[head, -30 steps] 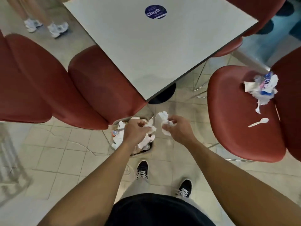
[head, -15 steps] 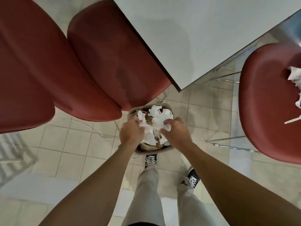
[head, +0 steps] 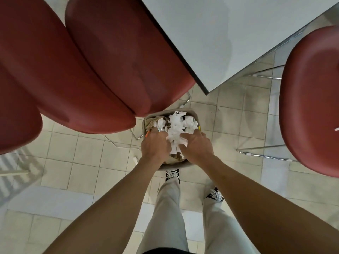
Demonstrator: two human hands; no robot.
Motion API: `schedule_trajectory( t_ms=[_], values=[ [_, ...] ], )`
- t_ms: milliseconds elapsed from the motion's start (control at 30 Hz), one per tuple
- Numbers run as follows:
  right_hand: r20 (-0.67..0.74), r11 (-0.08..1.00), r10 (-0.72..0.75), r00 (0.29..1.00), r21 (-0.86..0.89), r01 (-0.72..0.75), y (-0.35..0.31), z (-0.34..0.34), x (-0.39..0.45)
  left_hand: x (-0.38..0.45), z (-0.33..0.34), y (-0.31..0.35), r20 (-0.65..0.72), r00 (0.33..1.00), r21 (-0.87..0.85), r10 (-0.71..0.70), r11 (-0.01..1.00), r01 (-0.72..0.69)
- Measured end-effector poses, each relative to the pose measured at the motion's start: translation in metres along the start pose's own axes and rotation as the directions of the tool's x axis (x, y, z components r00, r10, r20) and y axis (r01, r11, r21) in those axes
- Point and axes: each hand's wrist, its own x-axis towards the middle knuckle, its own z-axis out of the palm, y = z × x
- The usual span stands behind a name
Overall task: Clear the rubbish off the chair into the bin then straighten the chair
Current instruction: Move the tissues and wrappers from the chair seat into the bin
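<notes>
From the head view, both hands are down in the bin (head: 190, 114) on the floor: the left hand (head: 156, 146) and the right hand (head: 197, 146) press on a heap of white crumpled paper (head: 177, 129), fingers (head: 183, 139) spread and curled over it rather than closed round any one piece, so I'd call them pressing, not gripping. The bin sits just beside the front edge of a red chair on the left (head: 128, 57) and near the corner of the desk (head: 238, 33). The stuff looks light, soft and springy; it should crush easily but may puff back up and spill over the rim, so a flat palm from above seems the best hold. The chair to be cleared (head: 311, 99) stands well apart on the right, and a small white scrap (head: 336, 128) shows at the frame edge on its seat; whatever else lies there is out of view. For straightening, I'd take it by the seat edge or backrest, since the shell looks stiff and smooth.
</notes>
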Motion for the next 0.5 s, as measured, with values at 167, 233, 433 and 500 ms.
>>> schedule_trajectory(
  t_ms=[167,233,433,500],
  values=[
    [-0.083,0.974,-0.019,0.996,0.222,0.037,0.014,-0.032,-0.029,-0.021,-0.023,0.029,-0.107,0.994,-0.040,0.028,0.999,-0.032],
    [-0.104,0.966,-0.008,0.995,0.257,0.034,0.025,-0.044,-0.041,-0.028,-0.030,0.045,-0.126,0.991,-0.039,0.049,0.998,-0.054],
    [-0.159,0.953,0.029,0.987,0.303,0.021,0.087,-0.082,-0.081,-0.060,-0.043,0.118,-0.117,0.984,-0.007,0.131,0.991,-0.133],
    [-0.175,0.944,0.056,0.983,0.330,0.005,0.113,-0.096,-0.096,-0.072,-0.040,0.146,-0.121,0.978,-0.003,0.168,0.985,-0.170]
  ],
)
